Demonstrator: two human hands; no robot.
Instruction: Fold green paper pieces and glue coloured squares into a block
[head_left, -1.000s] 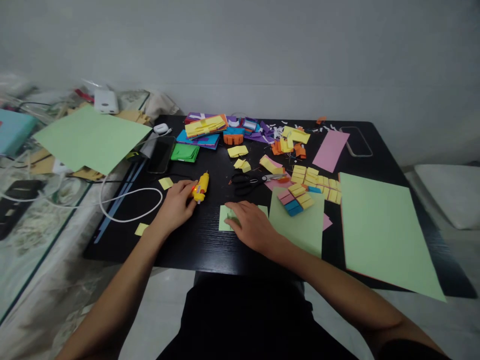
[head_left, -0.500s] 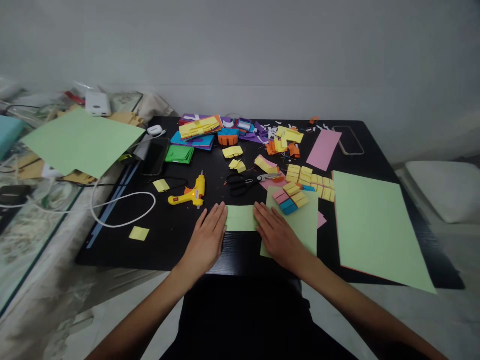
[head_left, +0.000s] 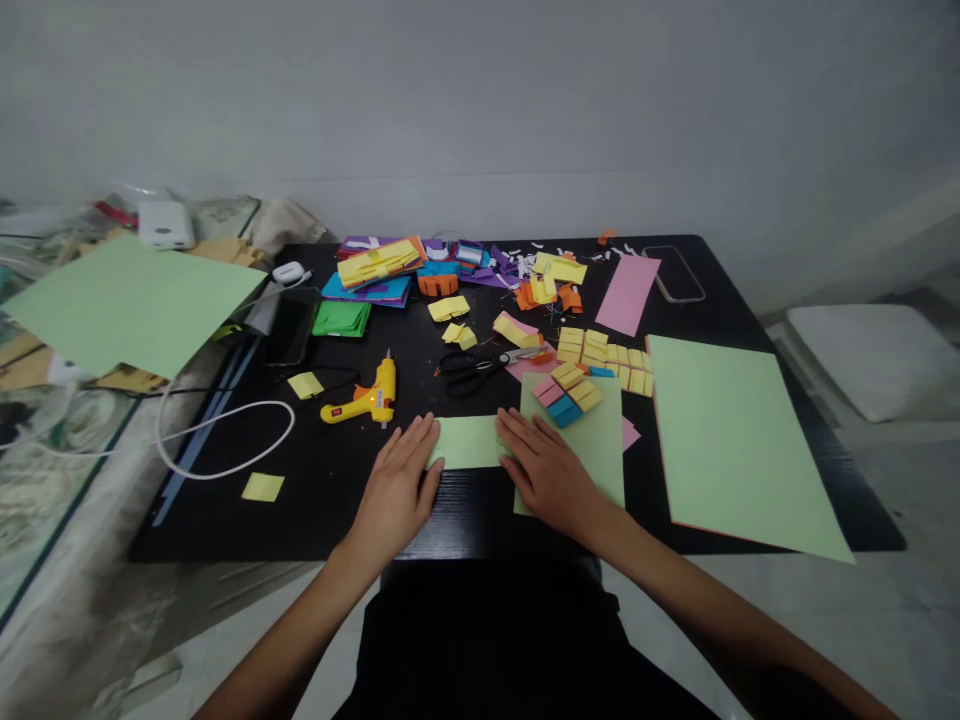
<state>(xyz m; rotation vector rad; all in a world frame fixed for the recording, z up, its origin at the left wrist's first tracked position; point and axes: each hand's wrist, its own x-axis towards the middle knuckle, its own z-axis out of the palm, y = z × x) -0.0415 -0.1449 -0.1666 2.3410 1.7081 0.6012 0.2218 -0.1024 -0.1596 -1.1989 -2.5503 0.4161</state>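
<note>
A light green strip of paper [head_left: 469, 443] lies on the black table in front of me. My left hand [head_left: 399, 475] rests flat on its left end, fingers stretched out and the thumb a little apart. On the right end lies my right hand [head_left: 546, 468], also flat with its fingers extended, partly above a green paper sheet [head_left: 606, 470]. The hands cover both ends of the strip. Folded yellow, pink and blue paper blocks [head_left: 568, 393] sit on that sheet, just beyond my right hand. A yellow glue gun [head_left: 364, 394] lies beyond my left hand.
Black-handled scissors [head_left: 480, 372] lie behind the strip. Large green sheets [head_left: 742, 450] stand out past the table's front edge at right. Folded coloured papers [head_left: 375, 265] and scraps fill the back. A white cable [head_left: 225, 475] loops at left, near a yellow paper piece [head_left: 262, 487].
The view has shifted slightly, so most things appear farther left. Both hands stay flat on the strip's ends; the left thumb now spreads farther from its fingers.
</note>
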